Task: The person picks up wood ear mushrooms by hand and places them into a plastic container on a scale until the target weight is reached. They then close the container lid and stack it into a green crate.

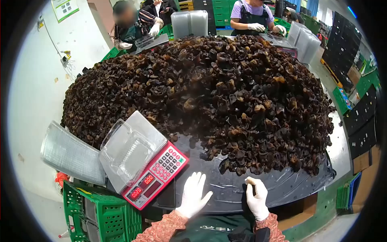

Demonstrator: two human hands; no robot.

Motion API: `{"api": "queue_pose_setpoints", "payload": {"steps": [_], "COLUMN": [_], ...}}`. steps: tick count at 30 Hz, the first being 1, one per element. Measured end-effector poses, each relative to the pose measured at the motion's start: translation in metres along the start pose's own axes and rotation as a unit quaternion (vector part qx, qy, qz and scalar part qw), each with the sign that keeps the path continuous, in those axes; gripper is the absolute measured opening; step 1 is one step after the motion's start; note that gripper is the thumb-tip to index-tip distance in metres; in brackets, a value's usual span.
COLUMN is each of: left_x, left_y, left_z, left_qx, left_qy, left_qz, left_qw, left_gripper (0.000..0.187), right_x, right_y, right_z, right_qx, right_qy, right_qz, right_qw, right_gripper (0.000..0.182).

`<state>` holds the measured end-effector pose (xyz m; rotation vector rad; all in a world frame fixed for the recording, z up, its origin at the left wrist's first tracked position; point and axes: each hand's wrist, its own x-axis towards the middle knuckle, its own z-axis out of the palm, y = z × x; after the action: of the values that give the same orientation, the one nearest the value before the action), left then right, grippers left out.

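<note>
Heap of dark, crinkled pieces (201, 88): covers most of the table, beyond your hands; loose edge pieces could roll or slide if the front is undercut. Black sheet (225, 189): wrinkled and shiny, so a dragging wrist might bunch it. Scale (167, 164): tilted in view, to your left; a sleeve brushing it could skew the reading. Tray stack (72, 149): leans beside it, liable to topple if knocked. Clear tray (131, 151): on the scale's plate; light, easily nudged off. Left hand (193, 196): released, fingers spread. Right hand (257, 198): fingers curled; cannot tell whether it grasps anything.
</note>
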<state>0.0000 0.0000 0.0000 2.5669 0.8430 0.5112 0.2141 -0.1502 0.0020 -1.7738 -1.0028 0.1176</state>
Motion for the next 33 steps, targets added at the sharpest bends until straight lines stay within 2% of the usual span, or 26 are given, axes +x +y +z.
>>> {"api": "queue_pose_setpoints", "payload": {"steps": [2, 4, 7, 8, 9, 10, 11, 12, 15, 16, 19, 21, 22, 25, 26, 30, 33], "left_x": [0.001, 0.011, 0.022, 0.016, 0.012, 0.012, 0.01, 0.01, 0.011, 0.013, 0.021, 0.025, 0.025, 0.022, 0.016, 0.004, 0.005], "left_y": [0.003, 0.001, -0.005, -0.007, -0.01, -0.011, -0.011, -0.013, -0.007, -0.003, 0.008, 0.01, 0.012, 0.012, 0.007, 0.004, 0.003], "left_z": [-0.012, 0.008, -0.01, -0.008, -0.001, 0.001, -0.002, -0.001, 0.0, -0.002, -0.001, 0.004, 0.005, 0.005, 0.008, 0.002, 0.003], "left_qx": [0.02, -0.002, -0.017, -0.024, -0.026, -0.052, -0.071, -0.098, -0.182, -0.196, -0.237, -0.253, -0.247, -0.183, -0.178, -0.138, -0.125], "left_qy": [-0.004, 0.047, 0.098, 0.1, 0.115, 0.113, 0.111, 0.128, 0.119, 0.114, 0.092, 0.068, 0.063, 0.074, 0.064, 0.042, 0.041], "left_qz": [0.003, 0.038, 0.081, 0.044, 0.015, -0.007, -0.027, -0.022, -0.08, -0.08, -0.079, -0.077, -0.072, -0.035, -0.039, -0.046, 0.007], "left_qw": [1.0, 0.998, 0.992, 0.994, 0.993, 0.992, 0.991, 0.987, 0.973, 0.971, 0.964, 0.962, 0.964, 0.98, 0.981, 0.989, 0.991], "left_gripper": [0.071, 0.06, 0.038, 0.034, 0.032, 0.03, 0.03, 0.03, 0.029, 0.029, 0.03, 0.033, 0.042, 0.053, 0.065, 0.072, 0.076], "right_x": [-0.002, 0.002, 0.013, 0.014, 0.008, 0.005, 0.001, -0.003, 0.002, 0.004, 0.025, 0.05, 0.059, 0.075, 0.073, 0.035, 0.0], "right_y": [-0.007, 0.009, 0.007, -0.003, -0.001, 0.005, 0.005, 0.011, 0.008, 0.002, -0.003, -0.011, -0.015, -0.029, -0.023, -0.03, -0.032], "right_z": [0.002, -0.008, -0.002, -0.003, -0.003, -0.003, 0.0, 0.0, -0.001, -0.002, -0.003, 0.005, 0.012, 0.039, 0.048, 0.046, 0.032], "right_qx": [0.003, -0.007, 0.027, 0.029, 0.074, 0.062, 0.094, 0.097, 0.084, 0.078, -0.029, -0.132, -0.178, -0.283, -0.286, -0.235, -0.153], "right_qy": [0.013, 0.012, 0.012, -0.007, 0.002, 0.008, 0.021, 0.02, 0.002, -0.007, -0.008, 0.008, 0.001, -0.049, -0.087, -0.221, -0.284], "right_qz": [-0.003, -0.013, -0.023, 0.041, 0.055, 0.06, 0.104, 0.091, 0.06, 0.055, -0.05, -0.122, -0.131, -0.142, -0.138, -0.151, -0.166], "right_qw": [1.0, 1.0, 0.999, 0.999, 0.996, 0.996, 0.99, 0.991, 0.995, 0.995, 0.998, 0.984, 0.975, 0.947, 0.944, 0.934, 0.932], "right_gripper": [0.023, 0.021, 0.02, 0.021, 0.021, 0.02, 0.021, 0.021, 0.022, 0.022, 0.027, 0.038, 0.04, 0.05, 0.053, 0.049, 0.043]}}
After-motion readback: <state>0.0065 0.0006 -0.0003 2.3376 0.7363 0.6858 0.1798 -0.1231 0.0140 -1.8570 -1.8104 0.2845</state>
